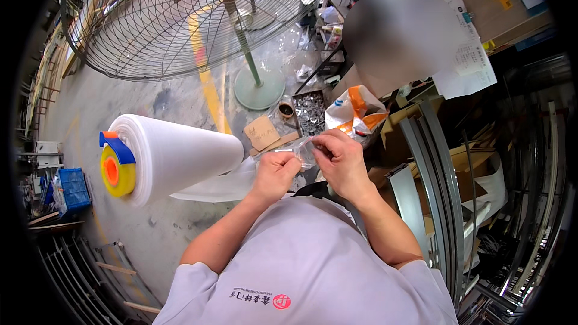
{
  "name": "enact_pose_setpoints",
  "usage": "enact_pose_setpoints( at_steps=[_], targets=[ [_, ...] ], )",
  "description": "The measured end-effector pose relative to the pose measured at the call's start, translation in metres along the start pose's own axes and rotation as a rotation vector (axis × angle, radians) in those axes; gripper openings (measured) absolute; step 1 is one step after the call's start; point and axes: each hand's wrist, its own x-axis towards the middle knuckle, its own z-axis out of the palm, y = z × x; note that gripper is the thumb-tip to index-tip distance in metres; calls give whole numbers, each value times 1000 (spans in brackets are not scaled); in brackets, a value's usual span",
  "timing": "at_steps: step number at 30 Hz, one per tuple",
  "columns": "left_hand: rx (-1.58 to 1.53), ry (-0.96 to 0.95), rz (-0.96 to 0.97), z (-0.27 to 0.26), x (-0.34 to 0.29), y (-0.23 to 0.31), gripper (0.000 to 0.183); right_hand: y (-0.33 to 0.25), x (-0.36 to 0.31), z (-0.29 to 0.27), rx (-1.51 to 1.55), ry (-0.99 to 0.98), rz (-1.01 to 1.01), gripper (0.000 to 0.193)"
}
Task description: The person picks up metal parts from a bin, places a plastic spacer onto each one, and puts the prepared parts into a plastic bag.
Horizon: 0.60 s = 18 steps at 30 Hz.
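Between my two hands, in front of my chest, a small crumpled piece of clear plastic that looks like a bag point(306, 155) is stretched out. The fingers of my left hand point(277, 174) are closed on its left side. On the other side my right hand point(341, 161) pinches its upper edge between thumb and fingers. Whether anything lies inside the plastic I cannot make out. Just beyond my hands is a piece of brown cardboard point(261, 132) with handwriting on it, and a white and orange plastic sack point(356, 110) stands past my right hand.
A big white roll of sheeting point(180, 151) stands at the left, a yellow, blue and orange tape dispenser point(118, 165) at its end. A caged fan point(198, 18) on a round green base point(259, 89) is ahead. Metal profiles point(430, 168) lean at the right; a blue crate point(74, 189) is far left.
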Motion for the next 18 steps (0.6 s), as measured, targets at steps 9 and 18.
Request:
enact_pose_setpoints(
  at_steps=[9,18],
  targets=[
    [-100,144,-189,-2,-8,-44,18,13,0,27,-205,-31,-134,23],
    [501,239,-225,-17,9,-133,16,96,-30,92,-244,-207,-25,8]
  ],
)
